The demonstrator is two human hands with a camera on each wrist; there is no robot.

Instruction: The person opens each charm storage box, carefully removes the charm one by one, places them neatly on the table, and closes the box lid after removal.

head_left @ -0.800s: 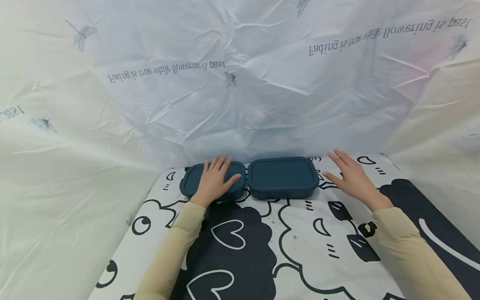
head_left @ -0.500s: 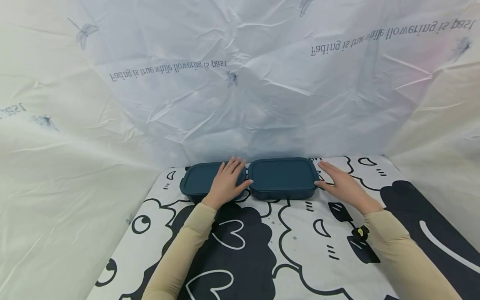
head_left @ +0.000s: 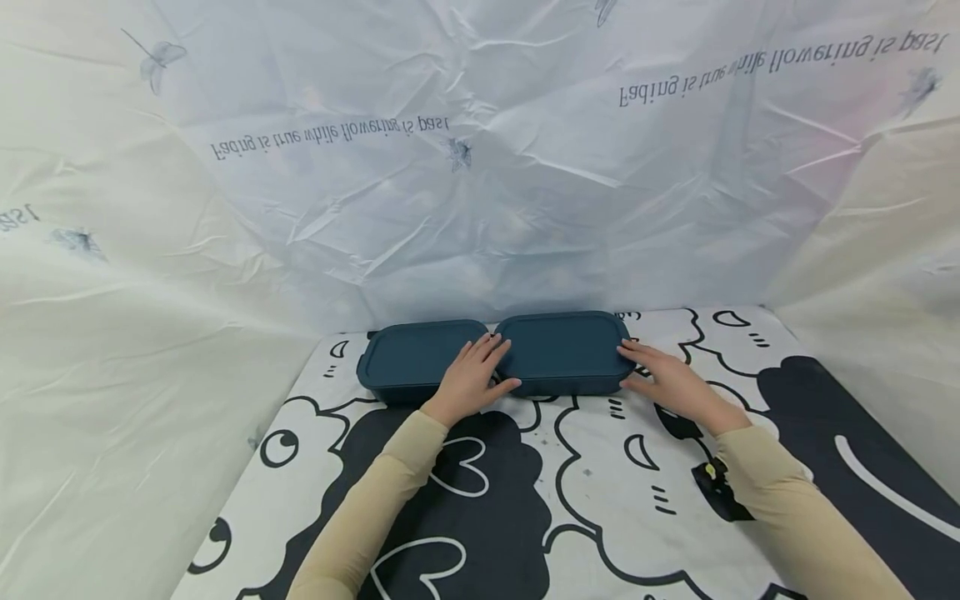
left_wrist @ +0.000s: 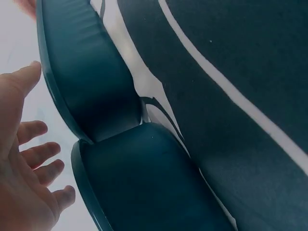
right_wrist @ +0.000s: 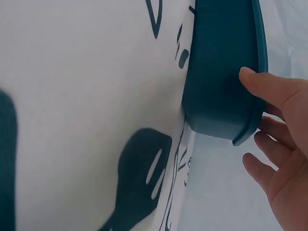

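Note:
Two dark blue lidded food containers stand side by side at the back of the table. My left hand (head_left: 472, 379) reaches over the gap between them, fingers spread, fingertips overlapping the near left corner of the right container (head_left: 562, 350). In the left wrist view its thumb and fingers (left_wrist: 41, 154) hover by the lids' edges, gripping nothing. My right hand (head_left: 667, 379) is at the right container's right end. The right wrist view puts its thumb (right_wrist: 269, 86) against the container's wall just under the lid rim; the other fingers are loosely bent around the end.
The left container (head_left: 420, 354) sits right beside the other one. A white tablecloth (head_left: 600, 500) with black cartoon prints covers the table. Pale printed sheeting (head_left: 480, 208) hangs close behind the containers and along both sides.
My left hand has slid right, from above the left container's lid to the gap. The right hand has come in leftward to the right container's end. Both containers stay in place.

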